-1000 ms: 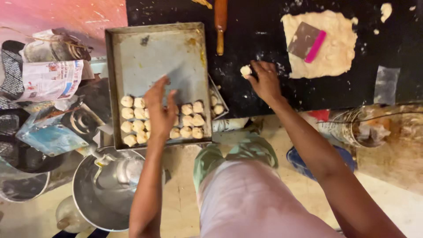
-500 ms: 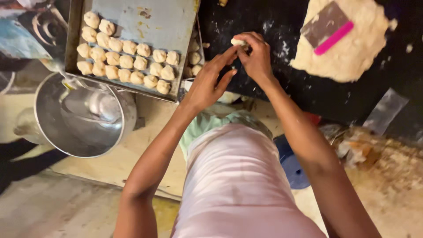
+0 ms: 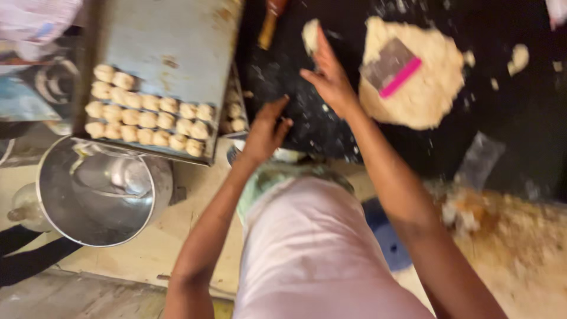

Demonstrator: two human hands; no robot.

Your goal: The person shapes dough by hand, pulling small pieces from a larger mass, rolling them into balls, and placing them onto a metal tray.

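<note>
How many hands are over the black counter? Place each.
2. Left hand at the near edge of the counter, beside the tray; right hand farther up, by a dough piece.

A dark, flour-dusted worktop (image 3: 508, 136) fills the twelve-to-three o'clock area. Worn pale floor (image 3: 153, 248) lies at six, with a shiny round steel pot (image 3: 94, 195) at eight.

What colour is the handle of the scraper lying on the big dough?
Bright pink; the scraper's handle lies on the pale dough mass, clearest in the head view.

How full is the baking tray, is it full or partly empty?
Partly empty: dough balls fill only the near end of the tray.
</note>
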